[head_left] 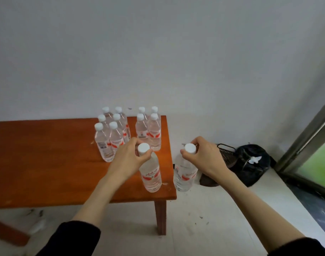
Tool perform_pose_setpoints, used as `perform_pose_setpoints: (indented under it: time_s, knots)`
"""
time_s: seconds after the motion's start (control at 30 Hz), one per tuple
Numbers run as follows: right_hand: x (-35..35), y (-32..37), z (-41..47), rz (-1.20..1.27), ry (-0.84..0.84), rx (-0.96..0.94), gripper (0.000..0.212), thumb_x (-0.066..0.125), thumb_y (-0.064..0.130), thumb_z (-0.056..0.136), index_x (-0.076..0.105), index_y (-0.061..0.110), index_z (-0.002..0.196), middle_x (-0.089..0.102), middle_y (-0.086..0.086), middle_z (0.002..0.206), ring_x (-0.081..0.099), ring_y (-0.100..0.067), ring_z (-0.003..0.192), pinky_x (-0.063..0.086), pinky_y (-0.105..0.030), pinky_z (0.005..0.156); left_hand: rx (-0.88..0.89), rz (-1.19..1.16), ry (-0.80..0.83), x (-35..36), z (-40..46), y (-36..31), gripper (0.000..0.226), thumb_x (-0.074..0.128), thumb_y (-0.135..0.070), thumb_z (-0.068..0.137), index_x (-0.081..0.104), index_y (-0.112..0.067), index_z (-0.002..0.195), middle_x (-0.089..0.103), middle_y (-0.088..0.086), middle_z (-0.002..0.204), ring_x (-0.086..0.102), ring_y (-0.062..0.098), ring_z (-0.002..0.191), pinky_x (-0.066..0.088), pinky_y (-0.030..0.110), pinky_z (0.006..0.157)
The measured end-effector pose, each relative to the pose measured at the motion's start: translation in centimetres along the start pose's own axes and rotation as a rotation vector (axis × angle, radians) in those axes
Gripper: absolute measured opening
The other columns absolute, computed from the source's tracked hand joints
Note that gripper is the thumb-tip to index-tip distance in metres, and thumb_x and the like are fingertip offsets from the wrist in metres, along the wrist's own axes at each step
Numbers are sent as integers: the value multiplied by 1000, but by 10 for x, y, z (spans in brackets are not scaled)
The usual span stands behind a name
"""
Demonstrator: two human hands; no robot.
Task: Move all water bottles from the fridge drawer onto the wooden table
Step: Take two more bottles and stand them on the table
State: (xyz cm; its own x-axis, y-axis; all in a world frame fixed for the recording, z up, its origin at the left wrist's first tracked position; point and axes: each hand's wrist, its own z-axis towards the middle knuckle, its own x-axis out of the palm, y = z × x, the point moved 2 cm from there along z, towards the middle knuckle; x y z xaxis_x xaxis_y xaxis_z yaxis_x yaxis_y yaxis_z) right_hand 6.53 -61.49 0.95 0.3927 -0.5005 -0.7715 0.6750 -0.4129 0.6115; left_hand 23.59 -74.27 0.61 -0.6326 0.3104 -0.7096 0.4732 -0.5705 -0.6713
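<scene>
An orange-brown wooden table stands against the white wall. Several clear water bottles with white caps and red labels stand grouped at its far right. My left hand grips the neck of one upright bottle over the table's near right corner. My right hand grips the neck of another bottle, held upright in the air just past the table's right edge, above the floor. The fridge drawer is out of view.
A black bag with a white scrap and a dark wire object lie on the floor right of the table. A window or door frame runs along the right side. The pale floor lies below.
</scene>
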Motion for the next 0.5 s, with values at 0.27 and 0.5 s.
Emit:
perform_pose_setpoints:
  time_s: [0.27, 0.5]
  knots:
    - [76, 8, 108, -13, 90, 109, 37, 63, 43, 80, 47, 12, 95, 59, -5, 88, 56, -19, 78, 43, -25, 59, -78, 56, 109, 14, 98, 67, 21, 61, -33, 85, 47, -21, 95, 48, -14, 79, 45, -1, 67, 31, 14, 57]
    - [138, 14, 169, -2, 150, 195, 39, 63, 44, 78, 46, 14, 95, 59, -3, 84, 61, -21, 79, 55, -37, 70, -87, 71, 272, 39, 168, 120, 22, 62, -32, 83, 48, -20, 95, 57, -6, 91, 53, 5, 77, 40, 16, 64]
